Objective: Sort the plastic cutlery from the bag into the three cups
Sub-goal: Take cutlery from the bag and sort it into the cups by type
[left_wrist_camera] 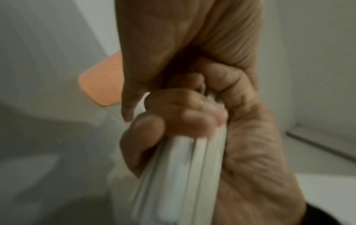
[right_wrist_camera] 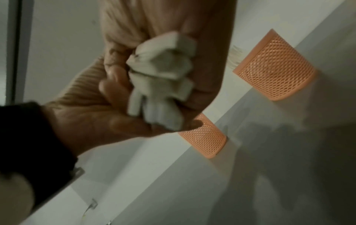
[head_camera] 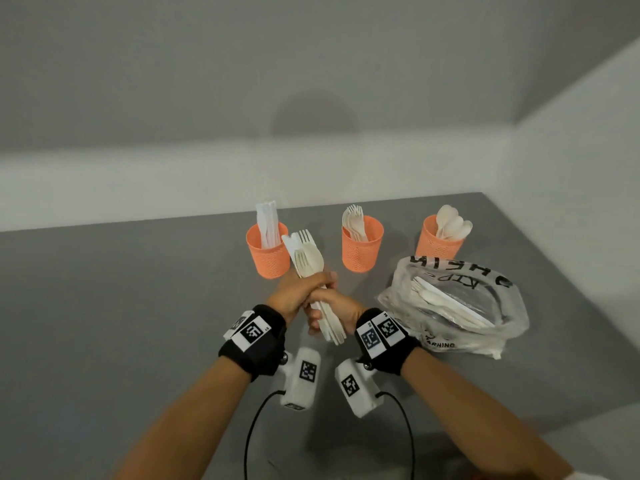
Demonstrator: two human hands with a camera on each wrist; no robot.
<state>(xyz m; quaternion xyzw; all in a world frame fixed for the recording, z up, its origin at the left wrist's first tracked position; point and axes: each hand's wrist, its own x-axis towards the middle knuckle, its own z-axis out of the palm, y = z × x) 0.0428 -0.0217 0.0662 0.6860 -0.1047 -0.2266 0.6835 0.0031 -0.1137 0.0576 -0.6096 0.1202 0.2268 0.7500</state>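
Three orange mesh cups along table's far edge: left cup (head_camera: 268,254) holds knives, middle cup (head_camera: 362,245) forks, right cup (head_camera: 437,242) spoons; counts inside unclear. One cutlery bundle (head_camera: 308,261), forks and knives mixed, raised before left cup. Left hand (head_camera: 298,292) fingers curled round bundle; right hand (head_camera: 334,311) fingers wrapped round handle ends below. One plastic bag (head_camera: 460,303) at right, more cutlery inside. Grey table (head_camera: 121,289), white walls, corner at right. Bare tabletop at left.
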